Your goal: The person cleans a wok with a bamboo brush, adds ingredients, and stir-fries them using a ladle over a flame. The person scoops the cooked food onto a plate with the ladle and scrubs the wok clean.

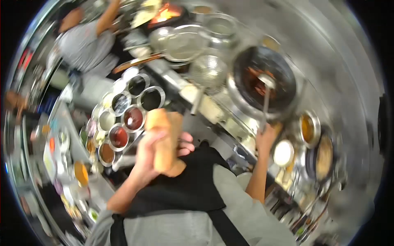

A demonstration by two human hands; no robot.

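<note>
My left hand (150,153) is wrapped round a thick, folded orange-tan cloth (166,143), held in front of my black apron. My right hand (266,137) grips the long handle of a ladle (266,81). The ladle's bowl rests inside a dark wok (283,88), among reddish-brown food (256,82). That wok sits on the metal range to the front right. Motion blur softens the picture, so the food's kind does not show.
Metal pots of sauces and seasonings (133,117) stand at left. A perforated strainer (208,70) and a wire sieve (186,43) lie beyond. Flames (166,14) rise at the back, near a co-worker (86,45). A pot of orange liquid (307,128) is at right.
</note>
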